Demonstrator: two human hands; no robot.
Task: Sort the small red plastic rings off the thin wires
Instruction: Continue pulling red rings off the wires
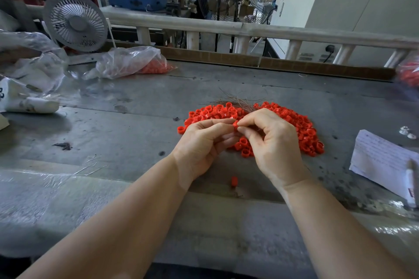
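Two bare forearms reach forward over a grey, scuffed metal worktop. The left hand and the right hand meet just above a heap of small red plastic rings, and the fingers of both hands are curled, their tips pinching a single small red ring between them. The rings are short, glossy, bright red tubes, open at both ends, all much alike; they lie scattered in a wide, loose mound in the middle of the worktop, partly hidden behind the hands. At the far edge of the mound lies a bundle of thin brownish wires, fanned out and touching the rings. One stray red ring sits alone on the worktop near the wrists, apart from the heap.

Further back on the left lies a clear plastic bag holding more red rings, beside a small grey desk fan. On the right edge rests a white sheet of handwritten paper. A pale railing runs behind the worktop
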